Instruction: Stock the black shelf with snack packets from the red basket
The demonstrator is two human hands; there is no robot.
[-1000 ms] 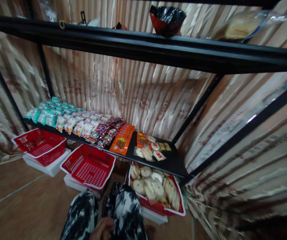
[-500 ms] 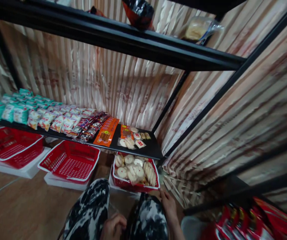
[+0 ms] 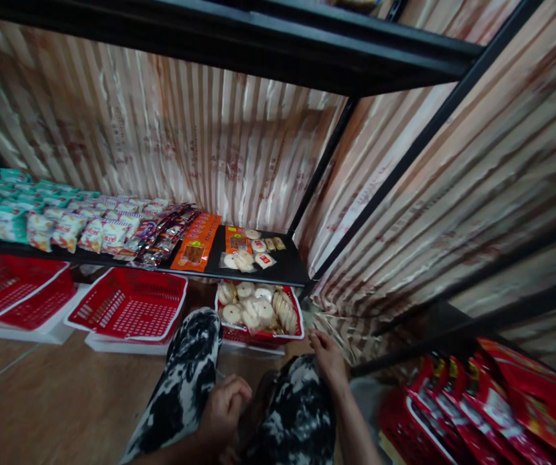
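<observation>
My left hand [image 3: 228,402] is above my knees with its fingers curled closed; nothing shows in it. Over my right knee, my right hand [image 3: 327,356] has its fingers bent in, and I see nothing held. It is just right of a red basket [image 3: 295,330] with a white rim, apart from it. That basket holds pale round packaged pastries [image 3: 261,311] and sits partly under the low black shelf [image 3: 287,263]. On the shelf above it lie an orange snack packet [image 3: 198,242], a smaller orange packet [image 3: 237,239] and several small wrapped pastries [image 3: 243,260].
Two red baskets [image 3: 130,310] stand on white blocks at left. Teal packets [image 3: 9,223], white packets [image 3: 113,234] and dark red packets [image 3: 161,239] line the low shelf. Red bags [image 3: 481,400] stand at lower right. A black upper shelf [image 3: 258,39] crosses overhead.
My right hand has lifted from near the pastry basket's front right corner. My left hand has come up and forward a little. The view has tilted down and shifted right.
</observation>
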